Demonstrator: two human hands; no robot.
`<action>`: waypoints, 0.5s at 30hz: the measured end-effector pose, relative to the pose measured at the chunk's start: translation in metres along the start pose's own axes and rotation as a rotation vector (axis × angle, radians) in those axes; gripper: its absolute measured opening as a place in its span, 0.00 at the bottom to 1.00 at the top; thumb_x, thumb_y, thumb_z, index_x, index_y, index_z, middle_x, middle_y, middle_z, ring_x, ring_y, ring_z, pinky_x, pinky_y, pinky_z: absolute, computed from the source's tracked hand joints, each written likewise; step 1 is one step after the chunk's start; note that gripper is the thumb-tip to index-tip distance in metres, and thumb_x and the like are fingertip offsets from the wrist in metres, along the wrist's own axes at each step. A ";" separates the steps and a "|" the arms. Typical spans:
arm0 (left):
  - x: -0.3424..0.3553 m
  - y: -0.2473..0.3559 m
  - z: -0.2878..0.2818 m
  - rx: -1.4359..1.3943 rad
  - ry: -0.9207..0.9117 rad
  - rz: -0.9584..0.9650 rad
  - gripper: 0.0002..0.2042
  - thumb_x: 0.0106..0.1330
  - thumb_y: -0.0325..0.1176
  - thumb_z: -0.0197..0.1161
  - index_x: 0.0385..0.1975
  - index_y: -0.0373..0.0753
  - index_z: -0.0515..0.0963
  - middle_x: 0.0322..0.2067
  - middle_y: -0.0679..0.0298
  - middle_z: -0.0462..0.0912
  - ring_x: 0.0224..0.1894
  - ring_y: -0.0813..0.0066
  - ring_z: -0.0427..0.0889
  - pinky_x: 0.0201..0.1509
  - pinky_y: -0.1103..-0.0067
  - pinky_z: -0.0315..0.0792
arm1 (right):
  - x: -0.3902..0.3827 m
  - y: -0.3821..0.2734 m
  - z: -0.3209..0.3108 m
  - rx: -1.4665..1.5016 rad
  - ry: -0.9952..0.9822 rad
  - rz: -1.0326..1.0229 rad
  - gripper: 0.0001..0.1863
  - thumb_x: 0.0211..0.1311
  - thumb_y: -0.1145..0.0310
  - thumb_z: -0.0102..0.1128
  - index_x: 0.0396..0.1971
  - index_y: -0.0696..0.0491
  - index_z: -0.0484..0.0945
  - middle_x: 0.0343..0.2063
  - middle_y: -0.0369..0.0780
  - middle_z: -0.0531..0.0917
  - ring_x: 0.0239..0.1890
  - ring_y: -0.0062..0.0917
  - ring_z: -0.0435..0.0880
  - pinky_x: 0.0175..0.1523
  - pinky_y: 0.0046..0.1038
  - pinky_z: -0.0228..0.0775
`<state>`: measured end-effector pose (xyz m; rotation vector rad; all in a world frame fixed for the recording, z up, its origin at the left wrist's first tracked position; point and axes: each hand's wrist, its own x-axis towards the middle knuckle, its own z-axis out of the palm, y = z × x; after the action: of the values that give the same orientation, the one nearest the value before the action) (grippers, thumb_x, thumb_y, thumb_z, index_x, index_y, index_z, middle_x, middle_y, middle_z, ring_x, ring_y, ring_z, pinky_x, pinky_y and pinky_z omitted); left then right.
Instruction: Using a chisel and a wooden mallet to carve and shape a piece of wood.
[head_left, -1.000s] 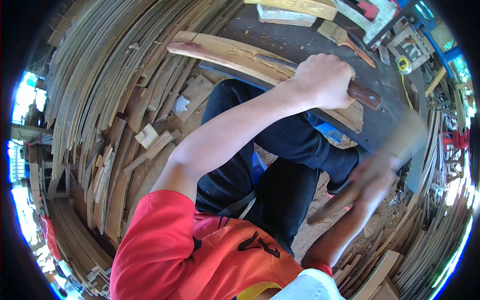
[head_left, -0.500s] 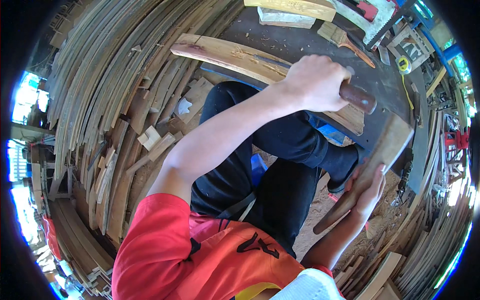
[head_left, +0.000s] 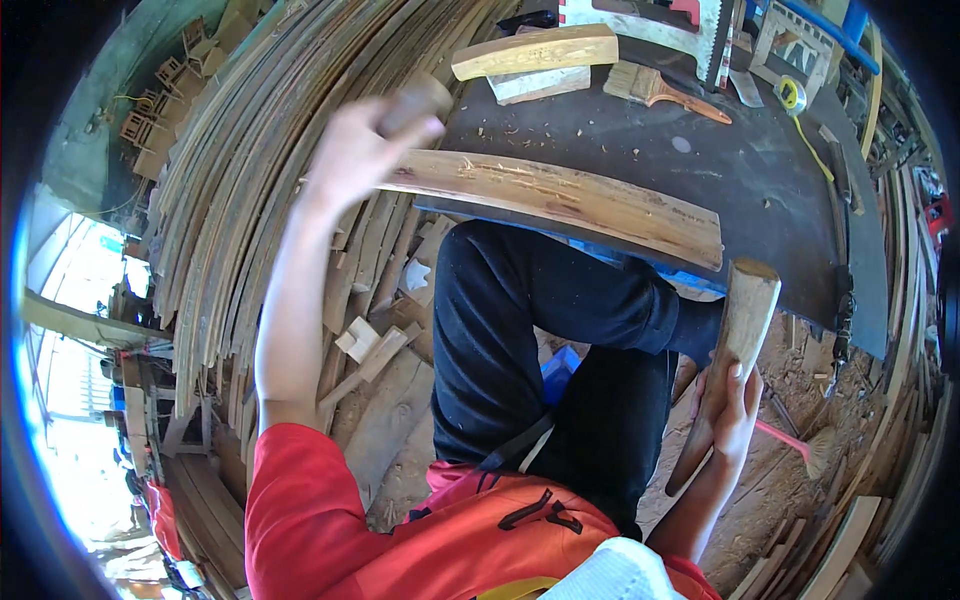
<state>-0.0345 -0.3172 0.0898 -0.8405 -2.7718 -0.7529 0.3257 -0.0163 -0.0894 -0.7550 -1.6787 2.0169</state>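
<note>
My left hand (head_left: 355, 150) is raised at the far left end of a long wooden board (head_left: 590, 205), closed round the blurred brown handle (head_left: 420, 100) of the chisel; the blade is hidden. The board lies along the near edge of the dark bench top (head_left: 680, 150), its face marked with rough cuts. My right hand (head_left: 733, 400) grips a wooden mallet (head_left: 745, 310) low at the right, beside my leg, with the broad end upward.
Wood blocks (head_left: 535, 50), a brush (head_left: 680, 100), a saw (head_left: 640, 25) and a tape measure (head_left: 790, 95) lie toward the bench's back. Long strips (head_left: 230, 180) are stacked left, offcuts (head_left: 370, 350) below them. A pink-handled broom (head_left: 800, 450) lies on the floor at right.
My left hand has swung leftward and up from the board's right part to its left end with the chisel. The mallet, earlier swinging, now stands more upright. The camera view has shifted.
</note>
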 end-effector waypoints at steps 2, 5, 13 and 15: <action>-0.001 -0.002 0.032 0.178 -0.219 0.058 0.17 0.65 0.50 0.70 0.41 0.42 0.86 0.35 0.60 0.89 0.38 0.68 0.88 0.46 0.71 0.80 | 0.001 -0.003 -0.001 -0.007 -0.036 -0.003 0.30 0.74 0.47 0.54 0.56 0.62 0.71 0.33 0.45 0.79 0.23 0.24 0.77 0.21 0.26 0.67; 0.002 0.017 0.057 0.200 -0.169 0.194 0.14 0.62 0.42 0.72 0.39 0.38 0.86 0.34 0.55 0.87 0.36 0.56 0.86 0.45 0.66 0.78 | -0.002 -0.002 -0.006 -0.037 -0.062 -0.021 0.30 0.75 0.48 0.54 0.58 0.62 0.70 0.37 0.45 0.79 0.27 0.24 0.78 0.23 0.26 0.69; 0.012 0.025 0.070 0.310 -0.195 0.164 0.12 0.61 0.40 0.70 0.38 0.39 0.86 0.36 0.53 0.87 0.41 0.52 0.86 0.48 0.63 0.78 | -0.009 0.014 -0.021 -0.039 -0.013 0.009 0.28 0.75 0.49 0.53 0.56 0.61 0.71 0.29 0.42 0.78 0.20 0.21 0.75 0.21 0.24 0.66; 0.014 0.025 0.071 0.323 -0.240 0.146 0.13 0.60 0.41 0.71 0.39 0.40 0.86 0.36 0.53 0.87 0.41 0.52 0.86 0.48 0.63 0.78 | -0.009 0.006 -0.015 -0.080 0.020 -0.013 0.27 0.75 0.48 0.53 0.53 0.61 0.72 0.24 0.41 0.77 0.17 0.21 0.74 0.20 0.24 0.65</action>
<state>-0.0321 -0.2567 0.0435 -1.1079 -2.8793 -0.1806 0.3422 -0.0119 -0.0956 -0.7862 -1.7578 1.9374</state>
